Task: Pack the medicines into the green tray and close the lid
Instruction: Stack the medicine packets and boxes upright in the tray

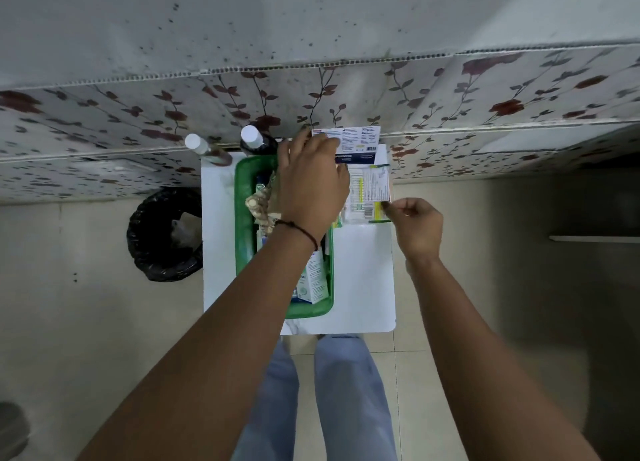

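Note:
A green tray (244, 239) sits on a small white table (360, 280) and holds blister strips (258, 206) and a white-and-blue medicine box (313, 282). My left hand (311, 180) reaches over the tray's far end and grips a white and blue medicine box (356, 143) at the table's back edge. My right hand (414, 223) pinches the near corner of a white, green and yellow medicine box (367, 194) that lies to the right of the tray. Two dark bottles with white caps (254, 142) (204, 149) stand behind the tray. No lid is visible.
A black-lined waste bin (164, 233) stands on the floor to the left of the table. A floral-patterned wall (138, 114) runs right behind the table. My legs (332, 391) are at the table's near edge on a tiled floor.

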